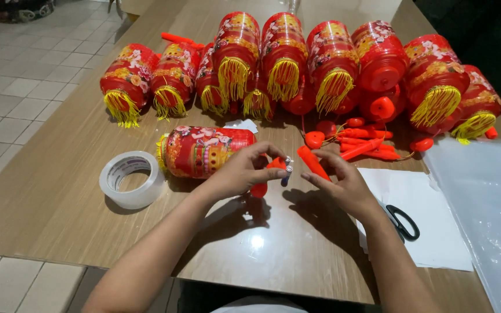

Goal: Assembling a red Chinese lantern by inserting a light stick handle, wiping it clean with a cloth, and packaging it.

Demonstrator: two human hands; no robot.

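A home craft spot: wooden table (42,197) (tiled floor (24,75) beside) crowded with red lanterns (331,58).

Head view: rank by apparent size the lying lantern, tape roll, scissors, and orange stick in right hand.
1. lantern
2. tape roll
3. scissors, partly hidden by the right hand's wrist, so unsure
4. orange stick

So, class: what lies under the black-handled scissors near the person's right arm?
The scissors rest on white paper sheets lying on the wooden table. The right forearm covers the blades, so only the handles show. Whatever lies beneath the paper cannot be seen.
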